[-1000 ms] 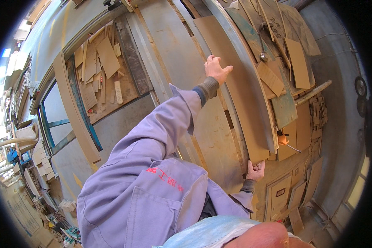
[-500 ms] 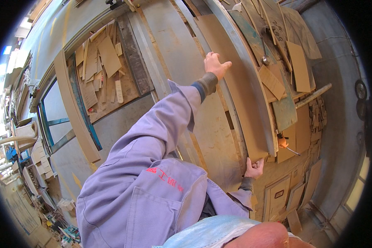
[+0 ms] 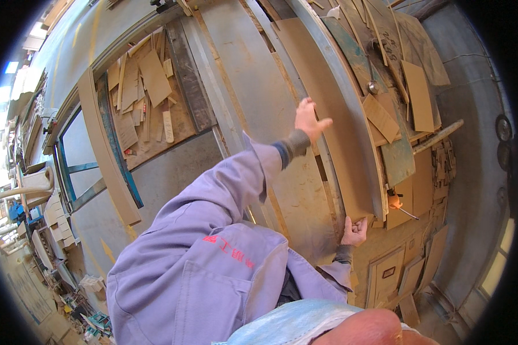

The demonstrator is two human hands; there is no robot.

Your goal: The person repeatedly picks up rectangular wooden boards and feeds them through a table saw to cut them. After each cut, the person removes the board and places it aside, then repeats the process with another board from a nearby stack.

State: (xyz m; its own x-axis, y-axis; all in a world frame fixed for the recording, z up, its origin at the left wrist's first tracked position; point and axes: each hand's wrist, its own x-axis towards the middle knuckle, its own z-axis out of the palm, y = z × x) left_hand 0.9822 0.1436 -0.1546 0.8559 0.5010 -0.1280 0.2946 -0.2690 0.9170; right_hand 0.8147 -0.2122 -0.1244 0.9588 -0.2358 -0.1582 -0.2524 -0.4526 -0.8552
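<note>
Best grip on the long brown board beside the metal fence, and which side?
Likely the near end of the long brown board, from the near side: that end is at the right hand, while its right long edge runs along the metal fence, leaving little finger room.

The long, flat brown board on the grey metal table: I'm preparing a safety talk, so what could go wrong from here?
The long, flat brown board might skew from the long grey metal rail beside it, as the bare left hand is open, fingers spread, near its left edge. The bare right hand is at the board's near end, so fingertips could be pinched if it slides back. The orange-handled tool by the rail's near end might get knocked.
</note>
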